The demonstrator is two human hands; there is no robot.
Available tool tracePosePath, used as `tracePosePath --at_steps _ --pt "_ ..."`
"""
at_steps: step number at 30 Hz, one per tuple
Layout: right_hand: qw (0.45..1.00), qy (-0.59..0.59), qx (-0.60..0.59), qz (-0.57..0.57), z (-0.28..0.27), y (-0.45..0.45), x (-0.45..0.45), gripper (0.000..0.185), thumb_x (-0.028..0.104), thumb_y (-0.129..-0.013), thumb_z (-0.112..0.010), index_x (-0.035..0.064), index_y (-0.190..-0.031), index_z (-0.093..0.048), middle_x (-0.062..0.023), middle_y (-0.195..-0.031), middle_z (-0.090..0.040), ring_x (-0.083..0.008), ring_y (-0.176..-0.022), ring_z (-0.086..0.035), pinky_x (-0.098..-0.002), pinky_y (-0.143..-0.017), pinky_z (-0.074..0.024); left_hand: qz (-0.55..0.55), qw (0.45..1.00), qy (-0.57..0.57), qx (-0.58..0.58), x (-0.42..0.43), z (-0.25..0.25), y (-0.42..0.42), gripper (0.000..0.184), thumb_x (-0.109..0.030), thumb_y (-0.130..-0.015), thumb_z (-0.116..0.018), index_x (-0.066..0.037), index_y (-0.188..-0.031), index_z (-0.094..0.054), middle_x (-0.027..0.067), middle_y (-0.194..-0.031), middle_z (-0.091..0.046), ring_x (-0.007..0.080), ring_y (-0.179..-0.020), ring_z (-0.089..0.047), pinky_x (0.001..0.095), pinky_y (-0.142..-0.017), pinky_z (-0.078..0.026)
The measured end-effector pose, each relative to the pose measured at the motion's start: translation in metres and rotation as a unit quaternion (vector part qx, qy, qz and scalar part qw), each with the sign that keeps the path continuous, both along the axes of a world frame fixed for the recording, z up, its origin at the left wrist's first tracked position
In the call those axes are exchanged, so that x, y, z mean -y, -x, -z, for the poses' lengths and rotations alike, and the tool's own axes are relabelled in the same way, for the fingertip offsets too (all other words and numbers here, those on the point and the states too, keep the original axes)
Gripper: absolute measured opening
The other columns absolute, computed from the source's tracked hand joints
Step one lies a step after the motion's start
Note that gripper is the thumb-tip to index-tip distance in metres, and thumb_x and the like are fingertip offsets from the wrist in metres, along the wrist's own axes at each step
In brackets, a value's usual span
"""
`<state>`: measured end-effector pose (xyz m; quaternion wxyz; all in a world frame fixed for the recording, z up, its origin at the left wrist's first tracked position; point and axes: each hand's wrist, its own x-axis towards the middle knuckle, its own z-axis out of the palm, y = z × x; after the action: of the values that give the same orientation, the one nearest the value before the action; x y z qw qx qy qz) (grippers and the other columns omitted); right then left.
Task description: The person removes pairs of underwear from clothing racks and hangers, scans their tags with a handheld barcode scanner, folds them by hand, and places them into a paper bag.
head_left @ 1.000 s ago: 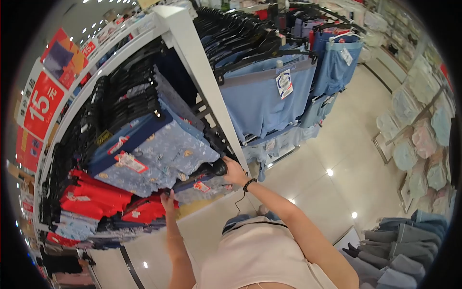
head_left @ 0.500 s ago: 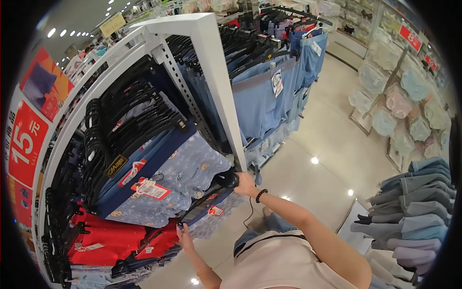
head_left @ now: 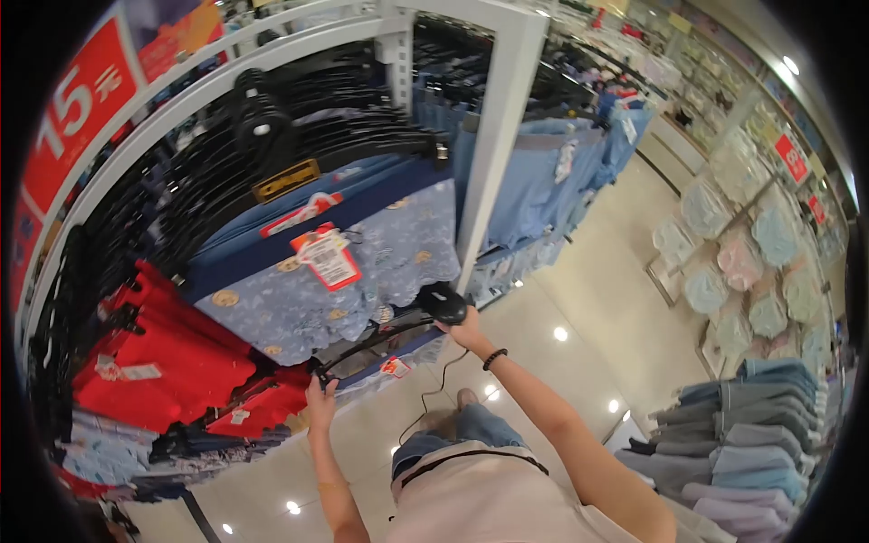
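Note:
My left hand (head_left: 321, 403) pinches the left end of a black clip hanger (head_left: 373, 338). From that hanger hangs a pair of shorts (head_left: 360, 385) with a navy waistband and an orange-red tag (head_left: 395, 366). At the hanger's right end, my right hand (head_left: 464, 328) is closed around a rounded black device (head_left: 444, 302). A thin dark cord (head_left: 432, 392) dangles below this hand. Just above both hands hang blue-grey printed shorts (head_left: 371, 244) with a white-and-red price tag (head_left: 328, 258). Red garments (head_left: 167, 362) are left of my left hand.
A white rack frame (head_left: 507, 118) rises beyond my right hand. Blue shorts (head_left: 534, 181) hang behind it. Packaged garments (head_left: 706, 290) are on a display at right, with folded-over grey and blue clothes (head_left: 742, 416) below. A red price sign (head_left: 83, 104) stands upper left.
The view has shifted, bringing the rack closer and turning it. Both hands remain at the hanger, which now lies flatter, and the right hand still grips the black device.

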<state>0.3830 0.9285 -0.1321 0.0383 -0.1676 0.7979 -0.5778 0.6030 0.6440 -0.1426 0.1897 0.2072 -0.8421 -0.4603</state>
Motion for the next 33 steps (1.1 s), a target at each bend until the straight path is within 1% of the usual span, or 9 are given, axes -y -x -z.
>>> tracePosePath --at_steps 2,6,10,19,23,25,27,30,33 --pt "0.992 0.081 0.093 0.020 -0.009 -0.007 0.001 0.038 0.011 -0.065 -0.077 0.0009 -0.099 -0.061 -0.0075 -0.091 -0.066 -0.0176 -0.080 -0.060 -0.0303 -0.074 -0.0470 -0.021 1.000 -0.016 -0.012 -0.003 0.015 -0.002 0.022 -0.008 -0.080 -0.064 -0.001 -0.097 -0.054 0.0146 -0.082 -0.063 0.0269 -0.074 -0.061 0.0321 -0.069 -0.045" --pt "0.984 0.096 0.149 0.023 -0.015 -0.006 -0.002 0.039 0.010 -0.065 -0.077 0.0002 -0.099 -0.061 -0.0073 -0.091 -0.065 -0.0170 -0.082 -0.058 -0.0301 -0.074 -0.0448 -0.019 0.981 -0.170 -0.087 -0.005 0.042 -0.003 0.019 -0.009 -0.080 -0.064 -0.002 -0.097 -0.057 0.0052 -0.085 -0.062 0.0164 -0.078 -0.057 0.0275 -0.072 -0.044" --pt "0.993 0.057 0.098 0.033 -0.019 0.001 0.007 0.033 0.008 -0.063 -0.077 -0.0004 -0.092 -0.063 -0.0077 -0.084 -0.065 -0.0187 -0.075 -0.059 -0.0300 -0.071 -0.0451 -0.097 0.844 -0.503 -0.162 -0.029 0.003 -0.002 0.017 -0.017 -0.085 -0.062 -0.006 -0.097 -0.059 0.0000 -0.084 -0.058 0.0106 -0.078 -0.053 0.0241 -0.076 -0.040" --pt "0.997 0.038 0.021 -0.059 -0.022 0.039 0.002 0.029 0.005 -0.062 -0.076 -0.0007 -0.087 -0.063 -0.0069 -0.078 -0.065 -0.0172 -0.069 -0.059 -0.0305 -0.065 -0.0461 0.017 0.988 -0.149 -0.038 -0.015 -0.011 0.006 0.019 -0.022 -0.092 -0.048 -0.004 -0.088 -0.051 0.0018 -0.063 -0.053 0.0122 -0.058 -0.050 0.0271 -0.056 -0.040" --pt "0.998 0.044 -0.006 -0.041 -0.015 0.040 0.003 0.029 0.004 -0.063 -0.075 -0.0003 -0.089 -0.062 -0.0069 -0.078 -0.065 -0.0160 -0.070 -0.059 -0.0297 -0.065 -0.0461 -0.028 0.997 -0.076 0.016 -0.028 -0.042 0.002 0.021 -0.024 -0.090 -0.049 -0.004 -0.086 -0.050 0.0067 -0.063 -0.056 0.0188 -0.056 -0.055 0.0323 -0.054 -0.042" --pt "0.998 0.012 -0.040 -0.047 -0.010 0.037 0.000 0.032 0.003 -0.064 -0.072 -0.0001 -0.093 -0.061 -0.0096 -0.080 -0.064 -0.0167 -0.073 -0.058 -0.0307 -0.066 -0.0464 -0.032 0.995 -0.094 -0.004 -0.025 -0.013 0.006 0.023 -0.026 -0.090 -0.049 -0.003 -0.085 -0.050 0.0070 -0.063 -0.056 0.0196 -0.057 -0.056 0.0329 -0.054 -0.042" --pt "0.984 -0.002 -0.167 0.062 0.001 0.020 0.000 0.036 0.000 -0.059 -0.067 -0.0015 -0.094 -0.057 -0.0149 -0.080 -0.063 -0.0270 -0.075 -0.060 -0.0347 -0.070 -0.0456 -0.043 0.995 -0.090 -0.020 -0.019 0.013 0.006 0.025 -0.027 -0.090 -0.049 -0.003 -0.084 -0.049 0.0080 -0.063 -0.057 0.0220 -0.057 -0.056 0.0344 -0.055 -0.042" --pt "0.972 -0.068 -0.183 0.130 -0.006 -0.043 0.005 0.041 0.001 -0.055 -0.061 -0.0021 -0.096 -0.055 -0.0218 -0.084 -0.059 -0.0442 -0.079 -0.055 -0.0440 -0.072 -0.0443 -0.040 0.992 -0.122 -0.002 -0.019 0.012 0.005 0.025 -0.027 -0.090 -0.050 -0.003 -0.085 -0.050 0.0083 -0.064 -0.057 0.0234 -0.059 -0.058 0.0353 -0.057 -0.043" --pt "0.956 -0.123 -0.248 -0.100 -0.033 -0.090 0.030 0.041 0.006 -0.056 -0.068 0.0018 -0.096 -0.058 -0.0193 -0.084 -0.059 -0.0386 -0.080 -0.058 -0.0412 -0.069 -0.0452 -0.050 0.991 -0.124 0.017 -0.020 0.006 0.004 0.025 -0.028 -0.090 -0.051 -0.003 -0.085 -0.051 0.0082 -0.065 -0.058 0.0248 -0.061 -0.057 0.0354 -0.058 -0.043"
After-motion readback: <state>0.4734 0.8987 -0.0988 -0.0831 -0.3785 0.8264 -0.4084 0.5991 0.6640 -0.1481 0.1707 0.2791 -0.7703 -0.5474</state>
